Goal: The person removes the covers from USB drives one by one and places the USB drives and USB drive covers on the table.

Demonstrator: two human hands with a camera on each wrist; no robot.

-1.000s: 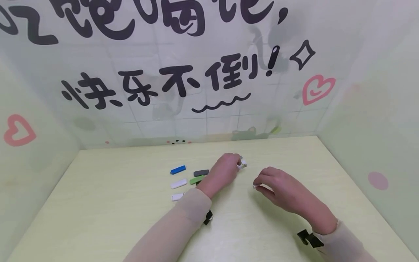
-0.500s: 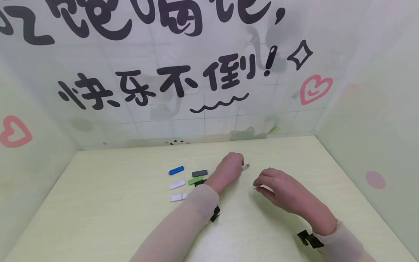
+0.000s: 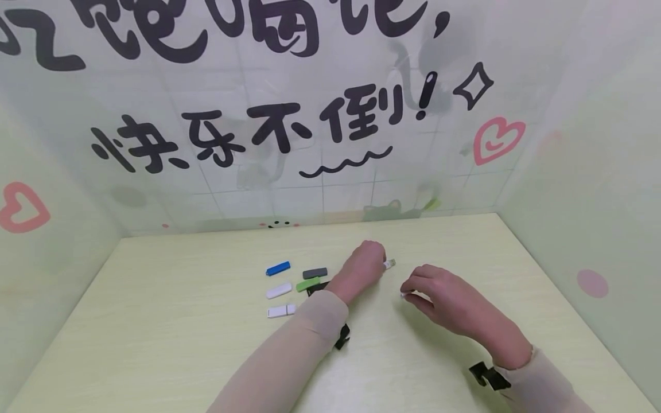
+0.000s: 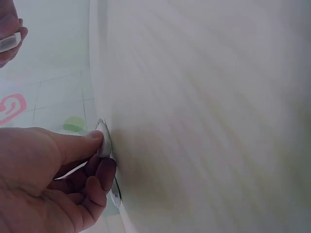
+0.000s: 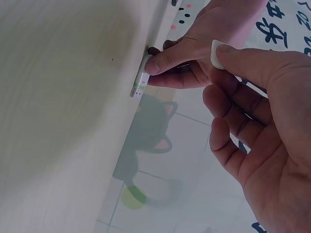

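Observation:
In the head view my left hand reaches over the table's back half and pinches a white USB stick, its metal plug pointing outward. The left wrist view shows the thumb pressing this stick close to the tabletop. Below those fingers lies a thin object, partly hidden, whose kind I cannot tell. To the right, my right hand is raised off the table and pinches a small white cap between thumb and fingertips. The cap and the stick are apart.
Left of my left hand lie a blue USB stick, a grey one, a green one and white ones, including a capped stick. A dark item is partly behind my wrist. A lettered wall borders the table.
My left hand has shifted slightly right, and the USB stick's plug has turned to point right from the fingertips. More of the white capped stick shows. My right hand stays almost still.

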